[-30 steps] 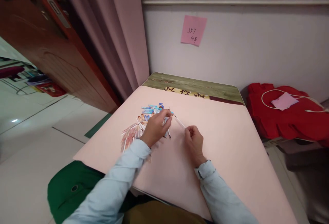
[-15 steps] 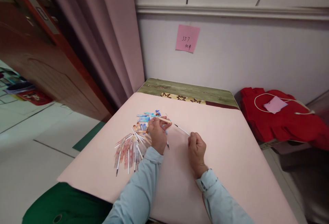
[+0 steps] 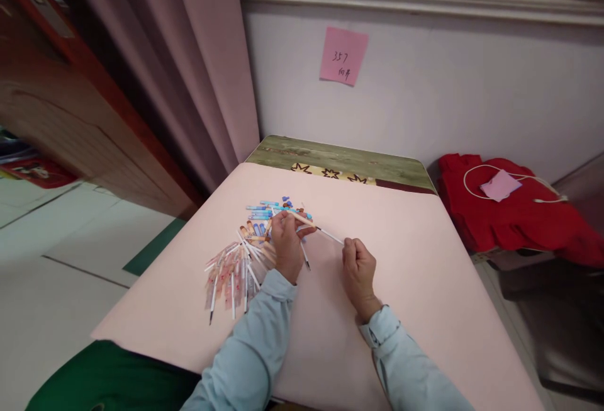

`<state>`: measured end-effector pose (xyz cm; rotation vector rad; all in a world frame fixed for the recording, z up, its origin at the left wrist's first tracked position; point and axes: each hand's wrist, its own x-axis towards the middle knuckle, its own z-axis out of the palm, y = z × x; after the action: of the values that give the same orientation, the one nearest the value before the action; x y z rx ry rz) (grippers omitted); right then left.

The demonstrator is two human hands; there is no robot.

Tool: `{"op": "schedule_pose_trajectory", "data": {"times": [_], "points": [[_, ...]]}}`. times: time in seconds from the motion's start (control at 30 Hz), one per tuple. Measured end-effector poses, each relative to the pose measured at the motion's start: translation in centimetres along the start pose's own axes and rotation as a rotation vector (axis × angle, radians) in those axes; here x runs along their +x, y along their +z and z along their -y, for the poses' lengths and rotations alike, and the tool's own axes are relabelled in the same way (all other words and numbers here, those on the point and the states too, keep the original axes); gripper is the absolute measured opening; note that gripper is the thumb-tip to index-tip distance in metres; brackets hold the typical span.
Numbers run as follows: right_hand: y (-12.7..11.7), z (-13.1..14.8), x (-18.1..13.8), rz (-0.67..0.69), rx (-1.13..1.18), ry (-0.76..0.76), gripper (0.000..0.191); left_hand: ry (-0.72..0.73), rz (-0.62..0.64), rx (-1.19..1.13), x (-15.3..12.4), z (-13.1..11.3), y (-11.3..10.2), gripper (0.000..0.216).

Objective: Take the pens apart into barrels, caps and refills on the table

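My left hand (image 3: 287, 244) is closed on a cream-coloured pen barrel (image 3: 303, 219), held slantwise over the table. In my right hand (image 3: 359, 267) a thin white pen refill (image 3: 331, 235) is pinched by its near end. The refill's dark tip meets the barrel's right end; whether it has entered cannot be made out. Left of my left hand lies a fan of clear and pinkish pen tubes (image 3: 227, 282) with white refills across it. Beyond that hand are blue pen barrels (image 3: 259, 213), orange-brown pen parts (image 3: 248, 230) and small dark-blue caps (image 3: 285, 199).
A pale pink cloth (image 3: 406, 310) covers the table, whose green wood-patterned far end (image 3: 349, 153) shows by the wall. On the right lies red fabric (image 3: 533, 222) with a white cord and pink paper. A pink note (image 3: 343, 56) hangs on the wall; a green stool (image 3: 108, 379) stands front left.
My hands have come closer together, bringing the refill's tip from a small gap to the barrel's end. The view has tilted slightly downward.
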<state>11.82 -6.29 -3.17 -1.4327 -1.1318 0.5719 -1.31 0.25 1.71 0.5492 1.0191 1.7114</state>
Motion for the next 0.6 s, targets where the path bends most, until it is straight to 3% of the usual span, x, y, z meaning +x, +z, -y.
{"op": "schedule_pose_trajectory", "data": {"times": [0.37,0.6], "points": [[-0.2,1.2,0.0,-0.012,0.012,-0.014,0.028,-0.005,0.074,0.056,-0.5,0.4,0.2,0.031],[-0.1,1.4,0.0,-0.021,0.066,-0.027,0.022,-0.118,0.120,0.038,-1.2,0.3,0.4,0.032]]}}
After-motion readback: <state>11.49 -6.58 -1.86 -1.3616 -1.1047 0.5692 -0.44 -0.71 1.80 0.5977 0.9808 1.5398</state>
